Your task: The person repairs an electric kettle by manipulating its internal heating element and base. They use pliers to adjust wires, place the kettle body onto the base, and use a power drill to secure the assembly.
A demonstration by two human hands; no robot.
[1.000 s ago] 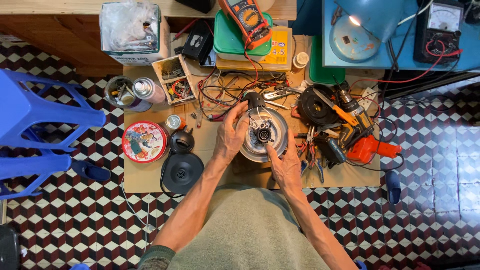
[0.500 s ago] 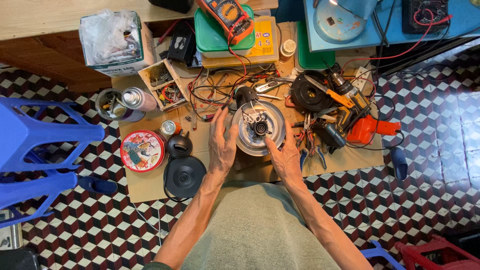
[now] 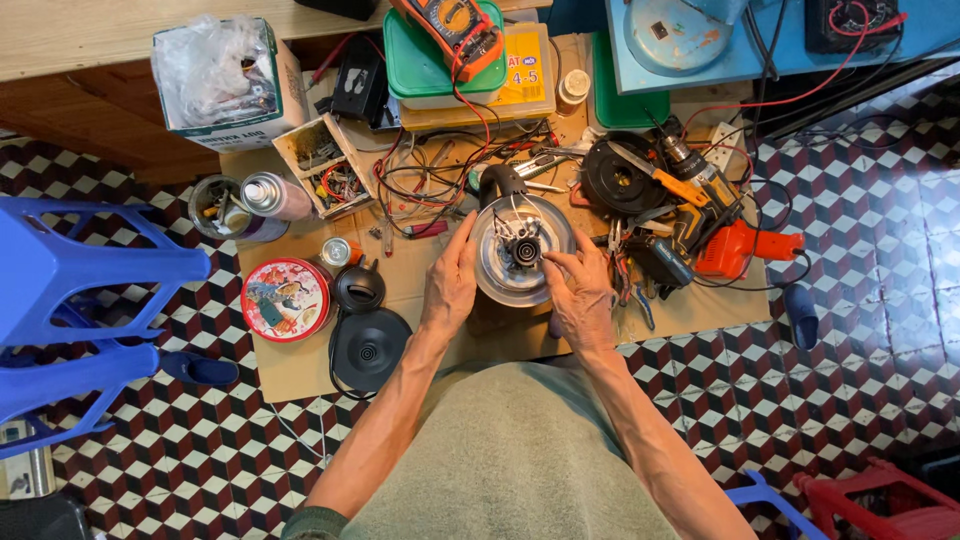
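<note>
My left hand [image 3: 452, 283] lies flat against the left side of the upturned kettle [image 3: 522, 250], fingers together and stretched up along its metal rim, pressing rather than gripping. My right hand [image 3: 580, 295] rests at the kettle's right edge, its fingertips [image 3: 548, 262] drawn close together and touching the small black part at the centre of the exposed base; whether they pinch anything there, I cannot tell. The kettle sits upside down on the cardboard sheet [image 3: 300, 365] in front of me, its dark handle pointing away. The round black kettle base [image 3: 368, 347] lies just left of my left wrist, the red round tin [image 3: 285, 299] beyond it, and an orange drill [image 3: 700, 195] among tangled wires to the right.
</note>
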